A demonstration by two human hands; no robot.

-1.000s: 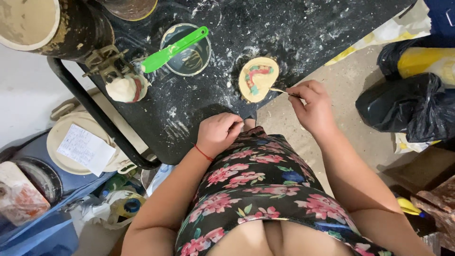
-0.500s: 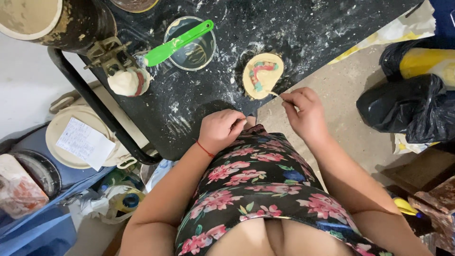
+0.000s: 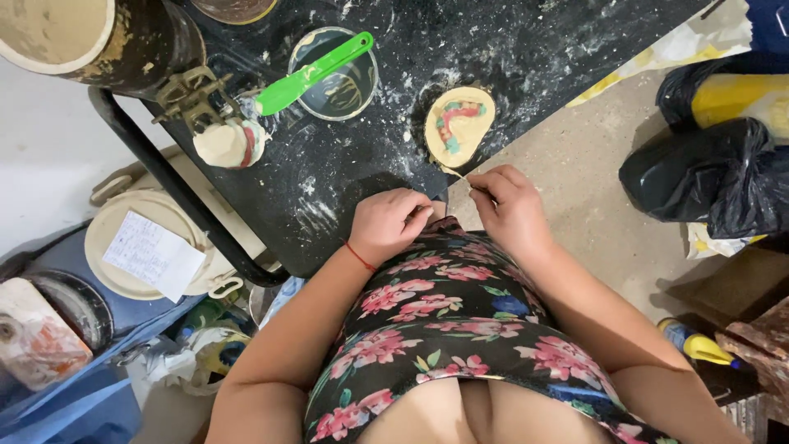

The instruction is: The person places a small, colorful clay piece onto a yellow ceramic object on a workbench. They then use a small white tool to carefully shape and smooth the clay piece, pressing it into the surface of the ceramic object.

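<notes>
Right hand (image 3: pixel 511 207) pinching thin stick (image 3: pixel 457 173), left hand (image 3: pixel 393 224) curled closed, perhaps empty, beside brittle-looking plaster mould (image 3: pixel 459 125); best lifted by rim

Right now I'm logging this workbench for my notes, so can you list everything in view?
Black speckled worktop: one, dusted white, top centre.
Round cream plaster cast with coloured teeth model: one, near the worktop's edge.
Clear round bowl: one, on the worktop.
Green plastic spatula: one, lying across the bowl.
Small cream plaster lump: one, left of the bowl.
Large cream-coated bucket: one, top left.
Cream round lid with paper note: one, lower left.
Black plastic bags: two, right, on the floor.
Yellow-nozzled bottle: one, lower right.
Hands: left hand curled at the worktop's edge; right hand pinching a thin tool.
</notes>
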